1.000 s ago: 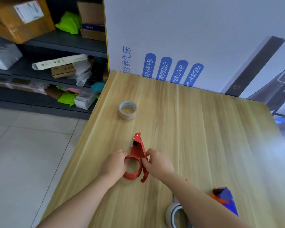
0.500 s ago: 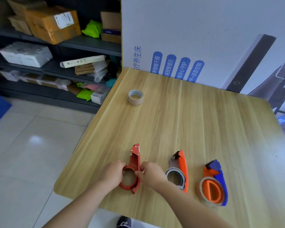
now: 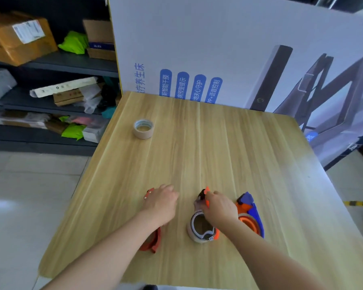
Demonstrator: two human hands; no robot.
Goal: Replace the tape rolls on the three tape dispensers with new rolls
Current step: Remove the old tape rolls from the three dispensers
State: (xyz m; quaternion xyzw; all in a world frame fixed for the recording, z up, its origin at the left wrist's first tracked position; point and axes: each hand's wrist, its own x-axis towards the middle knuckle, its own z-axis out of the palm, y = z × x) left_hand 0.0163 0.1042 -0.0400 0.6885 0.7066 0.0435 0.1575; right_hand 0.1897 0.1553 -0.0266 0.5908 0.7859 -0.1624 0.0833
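Observation:
Three tape dispensers lie in a row near the front of the wooden table (image 3: 218, 147). The red dispenser (image 3: 153, 239) is on the left, mostly hidden under my left hand (image 3: 161, 203), which rests over it with fingers curled. In the middle lies the orange-and-grey dispenser (image 3: 201, 227) with a roll in it; my right hand (image 3: 219, 208) grips its upper part. The blue-and-orange dispenser (image 3: 249, 214) lies to the right, untouched. A beige tape roll (image 3: 143, 129) lies flat far back on the left.
A large white printed board (image 3: 218, 49) stands along the table's back edge. Dark shelves (image 3: 50, 65) with boxes and packets stand to the left, across a tiled floor (image 3: 19, 195). The table's left edge runs close to the red dispenser.
My right hand left the red dispenser and moved right onto the orange-and-grey dispenser. My left hand stays over the red one. The view pulled back and shifted.

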